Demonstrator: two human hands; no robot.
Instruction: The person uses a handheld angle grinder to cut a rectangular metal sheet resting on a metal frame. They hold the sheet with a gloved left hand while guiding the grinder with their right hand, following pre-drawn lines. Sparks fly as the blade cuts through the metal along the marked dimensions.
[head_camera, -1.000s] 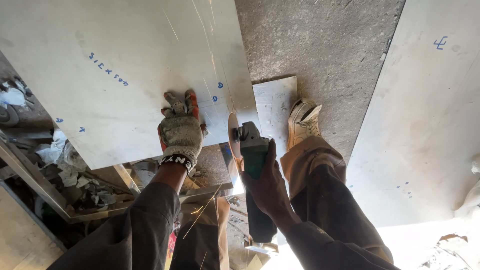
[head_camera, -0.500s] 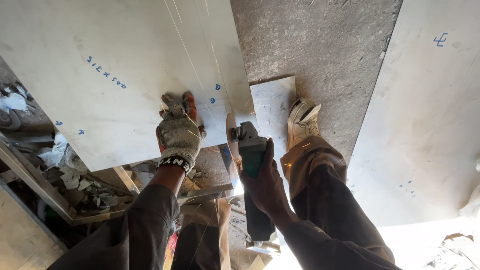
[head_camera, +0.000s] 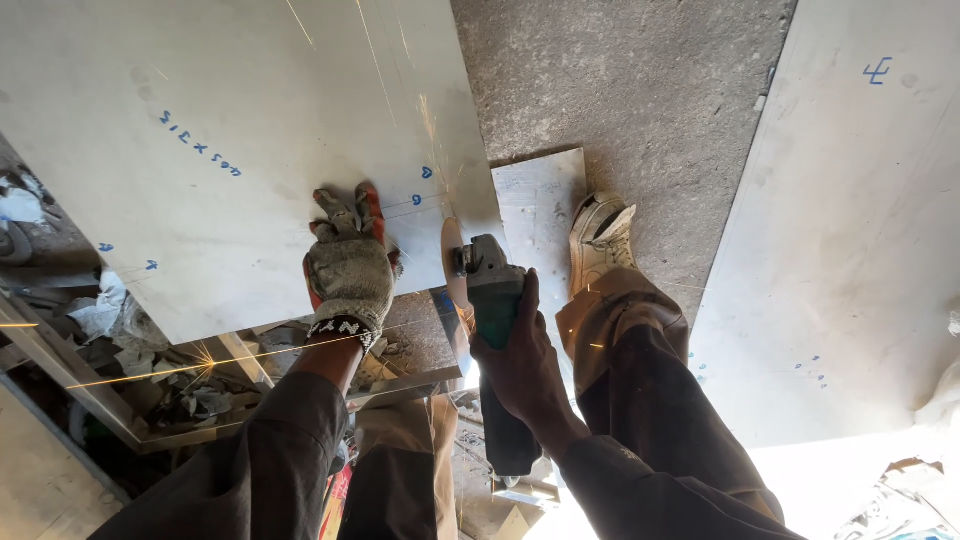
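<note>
Pressing flat, my gloved left hand (head_camera: 348, 268) lies open on the big metal sheet (head_camera: 230, 140) near its near edge. My bare right hand (head_camera: 520, 355) wraps the green grinder (head_camera: 490, 285), disc at the sheet's right edge (sparks fly). A boot (head_camera: 600, 235) stands right of it on concrete (head_camera: 620, 90). The grinder's tail is cut off behind my arm.

Matt metal sheet (head_camera: 230, 130); rough concrete floor (head_camera: 640, 90)
</note>
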